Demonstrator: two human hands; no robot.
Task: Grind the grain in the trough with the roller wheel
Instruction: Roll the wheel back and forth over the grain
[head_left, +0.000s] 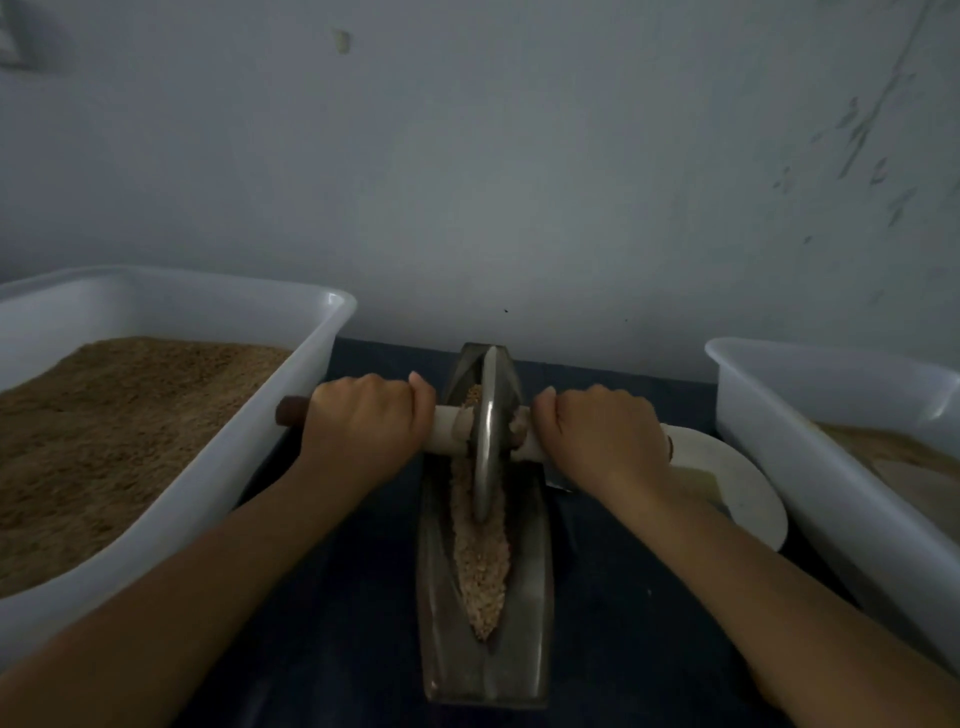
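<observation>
A long metal trough (530, 613) lies on the dark table, pointing away from me, with a strip of crushed tan grain (480, 577) along its groove. The metal roller wheel (487, 436) stands upright in the groove toward the far half. A wooden axle handle (451, 431) runs through the wheel's middle. My left hand (366, 426) grips the axle left of the wheel. My right hand (597, 431) grips it on the right side. Grain clings to the axle beside the wheel.
A large white plastic tub (291, 415) with brown ground grain stands at the left. Another white tub (769, 415) sits at the right. A white plate (743, 499) lies between the trough and the right tub. A pale wall rises just behind the table.
</observation>
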